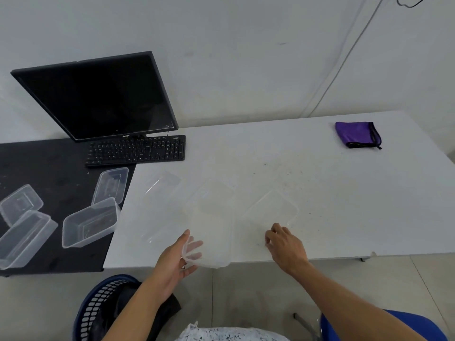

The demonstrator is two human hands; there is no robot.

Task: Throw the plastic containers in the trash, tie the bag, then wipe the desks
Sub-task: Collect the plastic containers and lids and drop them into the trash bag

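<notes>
My left hand (178, 257) grips the near corner of a clear plastic container (214, 230) that overhangs the white desk's (320, 193) front edge. My right hand (285, 242) rests on the desk with fingers loosely curled, just below a clear lid or container (270, 207). Another clear container (161, 185) lies farther left on the white desk. Several clear containers, among them one on its side (89, 222) and one upright (112, 184), sit on the black desk (61, 173). A blue trash basket (98, 308) with a black bag stands on the floor below my left arm.
A purple cloth (357, 135) lies at the white desk's far right. A black monitor (98, 97) and keyboard (136, 150) stand at the back left. Crumbs dot the white desk. A blue chair seat (406, 326) shows at the bottom right.
</notes>
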